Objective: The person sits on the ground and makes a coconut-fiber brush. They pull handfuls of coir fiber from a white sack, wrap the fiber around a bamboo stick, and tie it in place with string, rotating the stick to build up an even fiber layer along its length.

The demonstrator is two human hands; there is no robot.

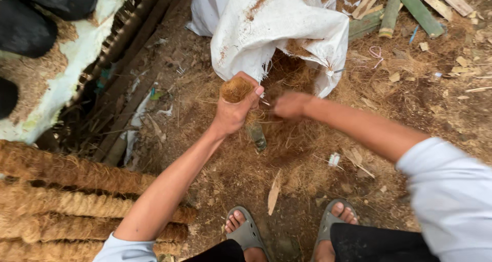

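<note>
The left hand (233, 108) was closed around a wad of brown coir fibre (236, 89), fingers (254, 94) pressed together about it, the wad's top showing above the fist. The wad sat just below the mouth of the white woven sack (277, 26). The right hand (291, 106) was blurred beside the sack's mouth; whether its fingers were spread or pinching fibre could not be told.

Judged from appearance, the fibre would be light, springy and loose, apt to shed strands; a full-fist grip around the middle of the wad appeared soundest.

The ground (410, 88) below the sack was bare earth strewn with loose fibre and wood chips. Thick coir ropes (66, 172) lay well to the left of the sack. Bamboo poles (410, 6) lay right of the sack. The person's sandalled feet (246, 231) stood well below it.
</note>
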